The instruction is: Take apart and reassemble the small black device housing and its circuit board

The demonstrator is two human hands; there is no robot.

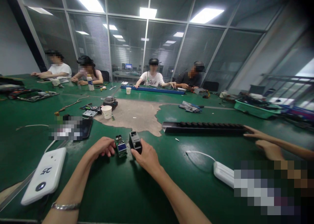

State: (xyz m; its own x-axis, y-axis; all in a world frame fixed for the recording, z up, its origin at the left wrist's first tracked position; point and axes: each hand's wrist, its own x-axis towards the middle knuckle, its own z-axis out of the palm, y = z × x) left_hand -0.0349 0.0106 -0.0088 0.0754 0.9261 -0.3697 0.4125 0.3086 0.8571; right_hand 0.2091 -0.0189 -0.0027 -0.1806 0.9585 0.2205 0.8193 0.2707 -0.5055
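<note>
My right hand [148,155] grips a small grey and black plastic housing [135,142], thumb on its near side and fingers around the right. Just left of it, a green circuit board module [121,146] with a blue component stands on the green table. Beside that board is my left hand [106,147], its fingers loosely bent and slightly apart, with nothing visible in them. Whether its fingertips touch the board's edge I cannot tell. A metal bracelet [65,206] circles my left wrist.
A white power bank [45,175] lies at left, another white device [224,174] with a cable at right. A long black rail [204,128] lies near a co-worker's hands [268,143]. A paper cup [106,112] stands beyond my left hand. Several people sit across the table.
</note>
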